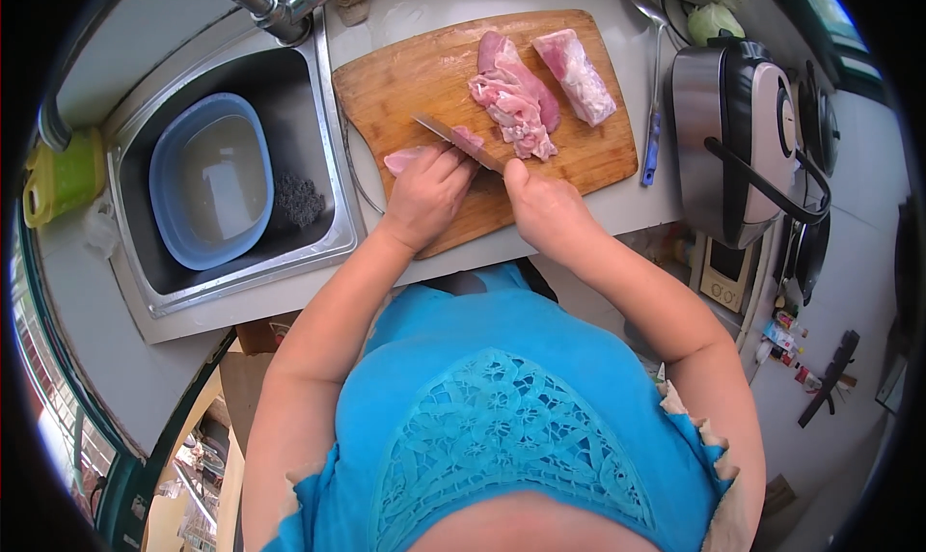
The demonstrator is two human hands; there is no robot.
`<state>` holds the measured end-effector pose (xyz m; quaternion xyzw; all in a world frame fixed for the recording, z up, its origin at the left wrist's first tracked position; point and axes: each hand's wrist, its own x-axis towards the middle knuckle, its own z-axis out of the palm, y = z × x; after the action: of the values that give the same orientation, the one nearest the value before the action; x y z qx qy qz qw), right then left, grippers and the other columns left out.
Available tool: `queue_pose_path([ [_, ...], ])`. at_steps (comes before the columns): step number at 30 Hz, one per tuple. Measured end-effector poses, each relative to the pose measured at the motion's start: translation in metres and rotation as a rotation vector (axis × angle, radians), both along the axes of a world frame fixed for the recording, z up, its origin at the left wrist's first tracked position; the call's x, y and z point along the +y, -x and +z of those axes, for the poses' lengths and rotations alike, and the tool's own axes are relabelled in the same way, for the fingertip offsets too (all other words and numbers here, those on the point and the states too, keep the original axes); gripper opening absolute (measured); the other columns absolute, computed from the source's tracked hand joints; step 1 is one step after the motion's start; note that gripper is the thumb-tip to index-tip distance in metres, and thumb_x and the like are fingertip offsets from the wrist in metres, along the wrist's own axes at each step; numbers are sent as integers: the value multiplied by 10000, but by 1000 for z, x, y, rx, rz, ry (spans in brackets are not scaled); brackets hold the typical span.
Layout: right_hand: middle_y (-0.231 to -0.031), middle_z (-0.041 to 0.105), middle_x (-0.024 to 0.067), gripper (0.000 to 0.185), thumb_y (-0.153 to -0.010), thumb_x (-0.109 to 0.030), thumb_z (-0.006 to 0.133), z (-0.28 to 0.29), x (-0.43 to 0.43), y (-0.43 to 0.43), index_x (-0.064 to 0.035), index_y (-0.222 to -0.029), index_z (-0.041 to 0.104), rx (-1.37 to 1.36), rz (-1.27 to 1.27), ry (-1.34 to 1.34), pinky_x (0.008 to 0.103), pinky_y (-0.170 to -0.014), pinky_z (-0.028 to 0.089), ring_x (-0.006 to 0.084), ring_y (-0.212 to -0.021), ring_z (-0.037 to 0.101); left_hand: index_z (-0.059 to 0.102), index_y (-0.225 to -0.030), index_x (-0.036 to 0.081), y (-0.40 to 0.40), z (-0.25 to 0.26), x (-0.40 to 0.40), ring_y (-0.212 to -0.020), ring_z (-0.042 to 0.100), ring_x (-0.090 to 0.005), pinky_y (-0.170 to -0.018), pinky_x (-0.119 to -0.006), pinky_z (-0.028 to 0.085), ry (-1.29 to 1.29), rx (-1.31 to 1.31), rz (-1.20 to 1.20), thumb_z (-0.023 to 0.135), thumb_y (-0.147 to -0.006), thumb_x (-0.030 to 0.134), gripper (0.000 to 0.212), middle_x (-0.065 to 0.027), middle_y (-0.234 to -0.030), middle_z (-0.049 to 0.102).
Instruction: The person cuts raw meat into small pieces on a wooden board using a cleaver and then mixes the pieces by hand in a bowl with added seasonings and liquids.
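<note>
A wooden cutting board (405,67) lies on the counter in front of me. My right hand (546,204) grips a kitchen knife (459,141), its blade pointing up and to the left across the board. With bent fingers, my left hand (430,194) presses on a piece of raw meat (403,161) beside the blade; part of that piece is hidden under the hand. A small bit of meat (469,135) shows on the blade's far side. Sliced raw meat (515,110) is heaped right of the knife, partly against a longer piece. Farther right rests a thick chunk of meat (575,78).
At the left, a steel sink (340,212) holds a blue basin (265,154) of cloudy water and a scouring pad (299,199), under a faucet (286,20). A long-handled metal ladle or turner (655,103) lies right of the board, beside a rice cooker (723,139).
</note>
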<state>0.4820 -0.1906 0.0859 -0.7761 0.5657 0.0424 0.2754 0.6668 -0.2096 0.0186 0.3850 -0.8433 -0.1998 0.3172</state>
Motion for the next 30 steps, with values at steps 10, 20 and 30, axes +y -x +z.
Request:
queue_pose_path([
  [10, -692, 602, 224, 58, -815, -4, 419, 16, -4, 3, 16, -869, 409, -91, 12, 80, 483, -616, 489, 423, -684, 608, 652, -974, 22, -2, 4, -5, -878, 570, -277, -771, -352, 493, 52, 70, 75, 628, -698, -1, 278, -88, -1007, 616],
  [20, -697, 609, 242, 100, -833, -27, 439, -15, -33, -25, 32, -914, 435, -168, 7, 136, 492, -574, 485, 422, -656, 611, 637, -925, 30, 0, 3, -3, -840, 564, -271, -742, -355, 488, 5, 4, 50, 626, -709, 33, 217, -82, -925, 599],
  [30, -660, 594, 256, 103, -802, 8, 439, 14, -2, -4, 45, -896, 418, -97, -8, -55, 490, -567, 486, 430, -647, 609, 624, -897, 23, 0, 3, -1, -850, 556, -294, -756, -361, 457, -33, -6, 124, 678, -709, 27, 196, -113, -959, 601],
])
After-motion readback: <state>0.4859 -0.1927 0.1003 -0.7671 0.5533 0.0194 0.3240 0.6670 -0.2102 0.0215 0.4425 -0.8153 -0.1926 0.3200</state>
